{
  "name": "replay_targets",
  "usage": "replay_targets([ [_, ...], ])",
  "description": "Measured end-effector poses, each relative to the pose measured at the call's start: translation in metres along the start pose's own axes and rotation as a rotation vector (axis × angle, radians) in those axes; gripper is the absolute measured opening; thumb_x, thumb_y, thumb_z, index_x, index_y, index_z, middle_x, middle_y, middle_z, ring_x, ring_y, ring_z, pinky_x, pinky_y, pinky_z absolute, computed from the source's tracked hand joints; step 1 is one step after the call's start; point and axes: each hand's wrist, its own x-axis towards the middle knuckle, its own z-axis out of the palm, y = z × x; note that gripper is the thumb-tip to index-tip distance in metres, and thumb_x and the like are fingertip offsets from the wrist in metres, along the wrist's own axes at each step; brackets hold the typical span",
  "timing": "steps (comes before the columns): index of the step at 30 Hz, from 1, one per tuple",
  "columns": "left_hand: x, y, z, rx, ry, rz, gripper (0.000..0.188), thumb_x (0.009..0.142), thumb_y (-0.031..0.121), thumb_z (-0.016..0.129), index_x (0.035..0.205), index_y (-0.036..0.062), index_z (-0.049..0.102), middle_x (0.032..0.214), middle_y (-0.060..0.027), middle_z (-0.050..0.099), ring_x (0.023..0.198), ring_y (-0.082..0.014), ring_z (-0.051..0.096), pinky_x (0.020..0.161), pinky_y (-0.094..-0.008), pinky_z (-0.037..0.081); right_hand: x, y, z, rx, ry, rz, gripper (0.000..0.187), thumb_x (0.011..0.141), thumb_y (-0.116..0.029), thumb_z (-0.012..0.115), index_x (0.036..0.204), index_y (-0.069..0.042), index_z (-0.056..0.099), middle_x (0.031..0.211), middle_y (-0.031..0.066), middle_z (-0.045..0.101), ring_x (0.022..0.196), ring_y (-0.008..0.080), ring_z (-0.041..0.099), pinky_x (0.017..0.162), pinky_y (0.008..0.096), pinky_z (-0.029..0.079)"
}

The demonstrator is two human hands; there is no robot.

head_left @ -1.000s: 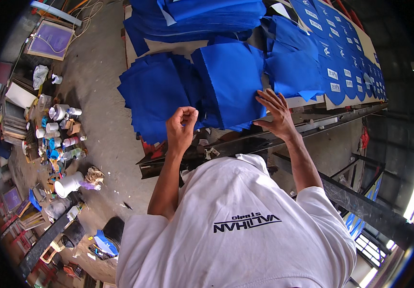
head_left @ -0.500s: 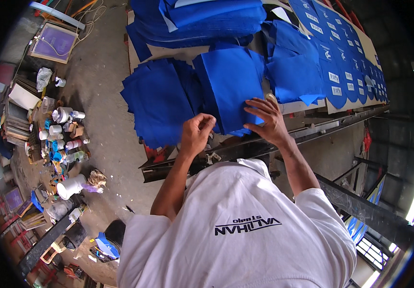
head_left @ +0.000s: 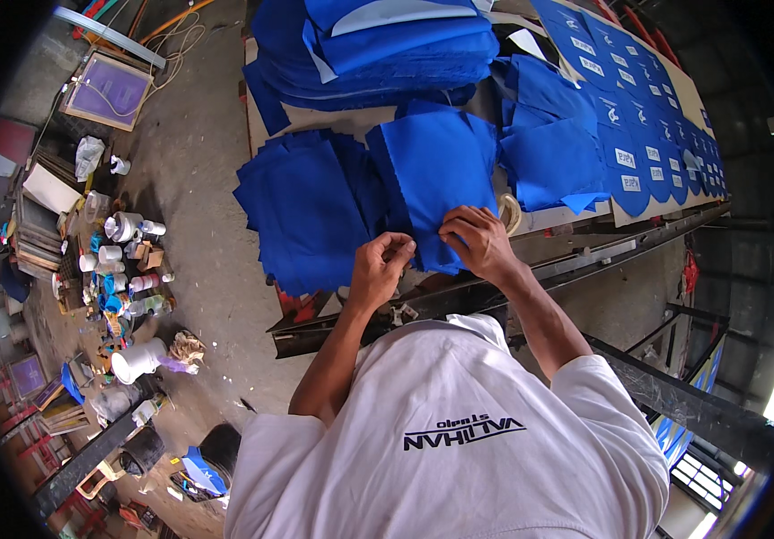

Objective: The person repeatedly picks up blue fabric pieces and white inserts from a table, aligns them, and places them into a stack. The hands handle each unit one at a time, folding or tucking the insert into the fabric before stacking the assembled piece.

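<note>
A stack of blue fabric pieces [head_left: 436,166] lies before me near the table's front edge. My left hand [head_left: 382,269] is closed in a pinch at the stack's near left corner; whatever is between its fingertips is too small to make out. Over the near right part of the stack, my right hand [head_left: 480,241] has its fingers curled and pinched on the top fabric piece. Left of this stack is a wider, fanned pile of blue pieces [head_left: 302,207]. A pale ring-shaped roll [head_left: 511,214] sits just beyond my right hand, partly hidden.
Behind is a tall heap of folded blue fabric [head_left: 387,67]. Another blue pile [head_left: 553,148] lies to the right, then printed blue panels [head_left: 629,144] on a board. A dark metal rail [head_left: 576,265] runs along the front edge. Tubs and jars [head_left: 127,229] stand on the left floor.
My right hand has moved left and its spread fingers have curled together. The left hand stays pinched near the corner. The view has shifted slightly, and more of the pale ring shows.
</note>
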Motion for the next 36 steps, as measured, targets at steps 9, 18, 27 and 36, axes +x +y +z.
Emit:
replay_targets([
  [9,0.001,0.003,0.001,-0.046,-0.004,-0.041,0.022,0.096,0.018,0.067,0.098,-0.0035,0.068,0.081,-0.0038,0.069,0.071,-0.0086,0.064,0.067,-0.0247,0.054,0.007,0.001,-0.004,0.066,-0.031,0.008,0.008,0.087,-0.008,0.064,0.091,-0.009,0.056,0.096,0.0065,0.06,0.087,0.0249,0.062,0.076,0.0376,0.042],
  [18,0.01,0.022,0.01,-0.109,0.032,0.034,0.019,0.098,0.017,0.063,0.104,-0.0008,0.066,0.086,-0.0044,0.068,0.073,-0.0097,0.064,0.066,-0.0245,0.053,0.003,0.019,-0.005,0.54,0.069,0.21,0.018,0.087,-0.003,0.069,0.102,-0.003,0.059,0.104,0.0122,0.062,0.097,0.0296,0.061,0.083,0.0357,0.048],
  [27,0.02,0.011,0.003,-0.118,0.116,0.076,0.018,0.098,0.016,0.063,0.097,-0.0016,0.066,0.082,-0.0055,0.068,0.07,-0.0088,0.064,0.063,-0.0243,0.054,0.001,-0.012,-0.01,-0.013,0.052,0.025,0.038,0.078,-0.017,0.078,0.113,-0.009,0.066,0.117,0.0073,0.063,0.107,0.0287,0.058,0.095,0.0411,0.044],
  [36,0.009,0.001,0.006,-0.078,0.103,0.044,0.019,0.098,0.018,0.064,0.101,-0.001,0.067,0.087,-0.0052,0.069,0.075,-0.0102,0.065,0.067,-0.0254,0.055,-0.002,0.0,0.003,-0.015,0.039,-0.031,0.014,0.082,-0.011,0.071,0.091,-0.01,0.061,0.103,0.0026,0.062,0.095,0.0251,0.058,0.079,0.0403,0.042],
])
